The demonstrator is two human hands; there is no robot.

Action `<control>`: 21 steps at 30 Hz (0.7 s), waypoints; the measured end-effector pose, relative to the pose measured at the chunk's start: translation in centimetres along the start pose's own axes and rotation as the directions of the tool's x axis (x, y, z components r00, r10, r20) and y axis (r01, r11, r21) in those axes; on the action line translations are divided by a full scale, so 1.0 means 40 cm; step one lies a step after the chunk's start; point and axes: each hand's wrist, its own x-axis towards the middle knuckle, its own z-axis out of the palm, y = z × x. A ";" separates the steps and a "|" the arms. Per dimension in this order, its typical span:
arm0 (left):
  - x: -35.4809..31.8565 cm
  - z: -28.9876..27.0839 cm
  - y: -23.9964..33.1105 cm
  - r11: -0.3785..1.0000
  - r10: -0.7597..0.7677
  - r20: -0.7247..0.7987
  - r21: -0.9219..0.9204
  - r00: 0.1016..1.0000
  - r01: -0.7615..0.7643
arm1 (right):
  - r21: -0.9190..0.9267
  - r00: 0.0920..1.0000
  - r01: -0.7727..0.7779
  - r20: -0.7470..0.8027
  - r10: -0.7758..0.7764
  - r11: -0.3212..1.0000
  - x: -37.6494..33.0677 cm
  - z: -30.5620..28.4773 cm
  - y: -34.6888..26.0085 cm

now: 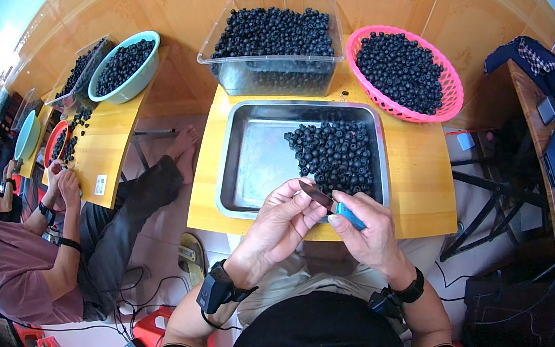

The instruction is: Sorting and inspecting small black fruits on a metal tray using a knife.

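A: How does the grip appear on each side?
B: The right hand point(369, 233) has its grip closed around the blue handle of a small, dark-bladed knife point(318, 197). The left hand point(274, 225) shows a narrow grip, fingers bent beside the blade; whether it pinches anything cannot be told.

A: Where is the knife situated?
B: Over the near edge of a rectangular, silvery metal tray point(261, 165), its tip directed up and leftward. Round, dark-blue berries point(335, 151) cover the tray's right part.

A: And the surroundings?
B: The tray rests on a yellow, wood-grained desk point(421, 178). Behind it stands a clear, rectangular plastic bin point(234, 78); to the bin's right, a round, pink, openwork plastic basket point(451, 84). Both contain similar berries.
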 end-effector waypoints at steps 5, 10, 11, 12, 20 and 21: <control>-0.004 0.001 -0.004 1.000 0.009 0.013 -0.017 1.000 -0.009 | -0.005 1.000 0.015 -0.009 -0.015 1.000 0.001 0.001 0.001; -0.013 0.006 -0.004 0.999 0.050 -0.012 0.017 0.999 -0.050 | 0.025 1.000 0.010 -0.029 -0.009 1.000 0.002 0.010 -0.008; -0.015 0.005 -0.002 0.999 0.050 -0.011 0.017 0.999 -0.050 | 0.028 1.000 -0.004 -0.028 0.005 1.000 0.004 0.011 -0.011; -0.017 0.003 0.000 0.999 0.042 0.003 0.013 0.999 -0.042 | 0.028 1.000 -0.004 -0.030 0.005 1.000 0.005 0.011 -0.003; -0.046 0.024 0.022 0.993 0.085 -0.015 0.082 0.996 -0.084 | 0.097 0.989 -0.108 -0.094 0.118 0.989 0.028 -0.023 -0.002; -0.045 0.025 0.018 0.993 0.085 -0.010 0.077 0.996 -0.084 | 0.116 0.993 -0.043 -0.103 0.055 0.992 0.030 -0.009 -0.006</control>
